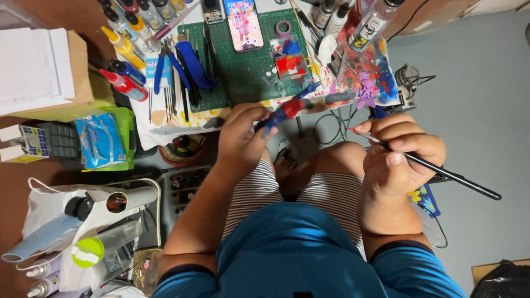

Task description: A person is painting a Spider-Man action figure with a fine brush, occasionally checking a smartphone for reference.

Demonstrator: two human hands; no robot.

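Observation:
My left hand (240, 138) grips a small red and blue model figure (284, 112), held out over the edge of the low work surface. My right hand (398, 152) holds a thin black paintbrush (441, 171) whose red-tipped point (351, 130) aims left toward the figure, a short gap away. I sit on the floor with my knees drawn up under both hands, in striped shorts and a blue shirt.
A green cutting mat (248, 72) carries a phone (243, 23), tape roll (282, 27) and small red and blue parts (288, 60). Paint bottles (124, 47), blue pliers (161, 69) and hobby tools lie left. A paint-smeared palette sheet (370, 77) sits right. Boxes, wipes pack (100, 138) and bags crowd the left floor.

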